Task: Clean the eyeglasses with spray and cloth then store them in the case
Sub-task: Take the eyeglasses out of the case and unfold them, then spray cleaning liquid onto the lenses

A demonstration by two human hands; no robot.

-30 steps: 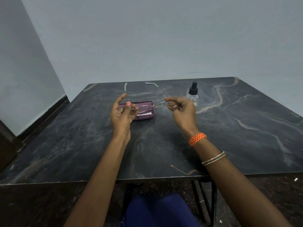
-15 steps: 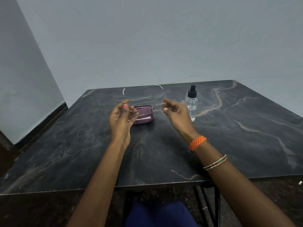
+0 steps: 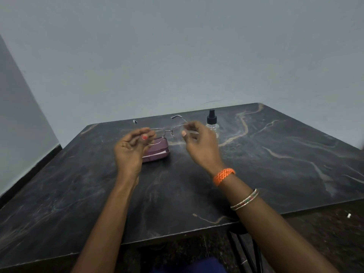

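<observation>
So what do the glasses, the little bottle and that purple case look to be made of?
The eyeglasses: thin silvery wire, probably metal, with clear lenses almost invisible against the table. The spray bottle: see-through body, likely clear plastic though possibly glass, with a matte black pump top. The case: smooth mauve shell, hard-looking, perhaps plastic or coated metal.

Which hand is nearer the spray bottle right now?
Right. The right hand holds the eyeglasses just left of the spray bottle; the left hand is farther left, in front of the case.
</observation>
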